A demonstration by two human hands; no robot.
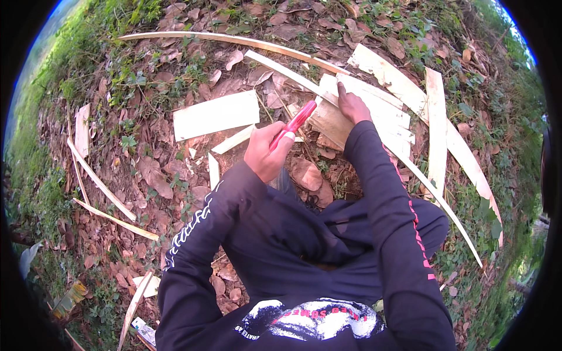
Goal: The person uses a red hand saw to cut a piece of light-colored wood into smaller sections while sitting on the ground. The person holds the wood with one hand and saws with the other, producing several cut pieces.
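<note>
My left hand (266, 153) is closed around a red, stick-shaped tool (297, 121). The tool's upper end meets a long, thin wooden strip (282, 70); its tip is too small to make out. My right hand (352, 107) grips that strip, with one finger stretched forward over the pale boards (383, 120); its other fingers are partly hidden. The strip slants from the upper middle, passes by my right hand and forearm, and runs out past my right knee. A small wooden board (326, 126) lies just beneath it, between my hands.
A pale rectangular board (216, 115) lies on the leaves at left, with short offcuts (235, 139) beside it. Long curved planks (468, 158) flank the right side, and another strip (228, 39) lies across the far side. Thin slats (99, 178) are scattered at far left.
</note>
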